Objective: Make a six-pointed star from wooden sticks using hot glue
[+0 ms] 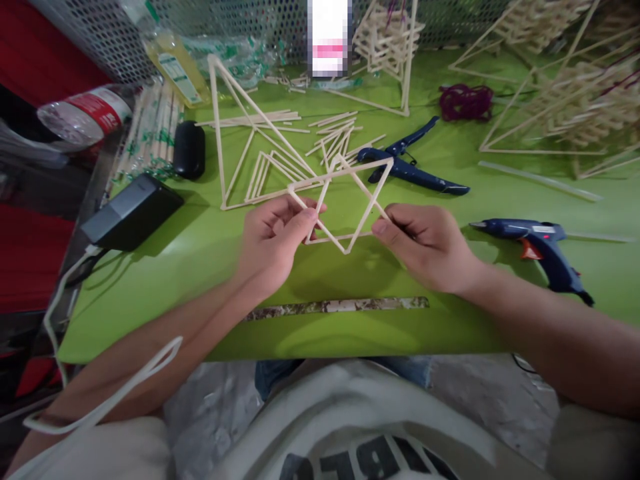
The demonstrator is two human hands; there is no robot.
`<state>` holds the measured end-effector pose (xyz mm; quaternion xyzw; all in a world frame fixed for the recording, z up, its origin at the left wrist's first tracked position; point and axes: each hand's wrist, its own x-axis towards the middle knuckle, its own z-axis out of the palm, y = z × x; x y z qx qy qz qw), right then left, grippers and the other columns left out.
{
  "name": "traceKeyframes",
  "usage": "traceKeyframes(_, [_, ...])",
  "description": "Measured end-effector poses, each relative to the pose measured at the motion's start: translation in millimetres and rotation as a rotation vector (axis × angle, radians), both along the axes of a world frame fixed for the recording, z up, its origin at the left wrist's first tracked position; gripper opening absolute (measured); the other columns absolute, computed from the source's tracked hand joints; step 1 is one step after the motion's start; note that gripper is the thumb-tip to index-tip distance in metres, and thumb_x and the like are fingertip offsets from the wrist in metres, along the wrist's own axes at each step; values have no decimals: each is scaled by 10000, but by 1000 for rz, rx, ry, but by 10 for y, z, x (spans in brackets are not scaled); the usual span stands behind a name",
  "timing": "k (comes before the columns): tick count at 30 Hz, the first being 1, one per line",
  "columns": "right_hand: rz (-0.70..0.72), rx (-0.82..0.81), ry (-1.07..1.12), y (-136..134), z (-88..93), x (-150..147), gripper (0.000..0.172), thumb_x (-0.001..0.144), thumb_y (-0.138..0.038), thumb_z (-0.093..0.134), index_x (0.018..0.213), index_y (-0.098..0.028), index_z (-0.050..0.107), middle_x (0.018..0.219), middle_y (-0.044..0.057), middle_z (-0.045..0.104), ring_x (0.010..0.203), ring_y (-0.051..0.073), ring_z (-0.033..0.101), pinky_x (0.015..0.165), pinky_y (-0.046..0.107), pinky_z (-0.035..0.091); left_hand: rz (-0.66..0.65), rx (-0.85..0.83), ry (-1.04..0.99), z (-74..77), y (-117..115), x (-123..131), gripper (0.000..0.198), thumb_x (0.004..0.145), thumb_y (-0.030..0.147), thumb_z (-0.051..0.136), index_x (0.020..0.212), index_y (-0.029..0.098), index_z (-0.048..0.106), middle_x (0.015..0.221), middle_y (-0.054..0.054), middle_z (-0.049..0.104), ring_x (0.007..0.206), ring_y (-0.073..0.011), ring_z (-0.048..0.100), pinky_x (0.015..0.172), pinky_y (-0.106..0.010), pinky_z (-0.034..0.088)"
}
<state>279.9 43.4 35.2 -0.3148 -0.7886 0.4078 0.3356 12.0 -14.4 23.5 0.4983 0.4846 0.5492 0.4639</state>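
Both hands pinch one small stick frame [369,203] of thin pale wooden rods glued into open triangles. The left hand [275,240] clamps its left side between thumb and fingers, the right hand [425,247] grips its right corner, and it hangs just above the glossy green table [200,267]. Behind it lies a larger triangular frame [235,167] with loose sticks [333,127] scattered far of it. To the right sit one blue glue gun [540,243] and one pair of blue cutters [410,170]; far left, two plastic bottles [83,113].

No legible txt: shirt print [370,460] cut off, red-label bottle [83,115] too blurry.
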Motion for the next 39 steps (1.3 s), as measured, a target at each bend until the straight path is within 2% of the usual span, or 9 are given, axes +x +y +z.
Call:
traceKeyframes(4, [-14, 61, 0, -35, -3, -15, 552, 1128, -420, 797, 715, -255, 471, 593, -48, 409, 506, 120, 342, 467, 330, 215, 21, 57, 77, 50, -39, 19, 90, 1072, 333, 869, 1084, 262, 924, 981, -32, 859, 807, -156, 760, 746, -302, 683])
traceKeyframes(10, [-49, 143, -30, -80, 10, -41, 580, 1099, -433, 824, 698, -263, 440, 566, -39, 407, 479, 128, 321, 469, 363, 220, 65, 77, 168, 58, -44, 39, 147, 1072, 397, 879, 1070, 253, 911, 914, -29, 840, 774, -157, 749, 696, -289, 650])
traceKeyframes(15, [-50, 213, -63, -126, 26, -53, 538, 1080, -353, 791, 700, -266, 421, 574, -28, 436, 494, 138, 357, 494, 376, 258, 78, 116, 223, 90, -45, 44, 274, 1063, 509, 916, 1003, 244, 884, 884, -30, 830, 767, -151, 748, 687, -282, 640])
traceKeyframes(20, [-45, 305, -63, -155, 25, -54, 461, 1066, -218, 723, 738, -267, 404, 581, -39, 412, 497, 138, 354, 499, 369, 258, 84, 146, 233, 93, -53, 46, 177, 1089, 398, 880, 1018, 236, 882, 889, -23, 840, 746, -135, 741, 667, -259, 625])
traceKeyframes(26, [-35, 329, -31, -152, 17, -68, 463, 1071, -197, 723, 750, -275, 399, 583, -47, 407, 485, 147, 347, 494, 382, 254, 81, 134, 241, 59, -48, 43, 175, 1082, 417, 863, 1017, 257, 892, 885, -18, 838, 743, -151, 734, 648, -277, 607])
traceKeyframes(29, [-31, 287, -29, -134, 5, -54, 486, 1095, -242, 731, 741, -274, 400, 589, -42, 402, 482, 143, 345, 495, 384, 258, 106, 152, 205, 50, -22, 8, 143, 1089, 426, 869, 1089, 288, 909, 905, -19, 829, 783, -173, 739, 674, -307, 631])
traceKeyframes(33, [-43, 183, -43, -123, 13, -25, 546, 1128, -363, 768, 727, -273, 409, 594, -40, 382, 483, 137, 330, 499, 386, 234, 146, 285, 117, 45, 65, -75, 231, 1101, 535, 881, 1150, 311, 908, 1022, -26, 844, 870, -179, 763, 752, -326, 684])
traceKeyframes(36, [-66, 79, -69, -132, 48, -15, 570, 1189, -418, 695, 722, -273, 401, 612, -31, 367, 517, 141, 323, 518, 397, 225, 185, 305, 149, 48, 114, -128, 280, 1100, 578, 884, 1130, 301, 909, 995, -18, 838, 841, -163, 759, 755, -312, 683])
traceKeyframes(39, [-54, -32, -69, -139, 81, -14, 622, 1202, -535, 683, 714, -269, 405, 627, -25, 359, 551, 144, 315, 534, 402, 225, 178, 312, 136, 50, 127, -155, 244, 1106, 545, 892, 1137, 304, 915, 964, -7, 827, 824, -144, 754, 753, -291, 674])
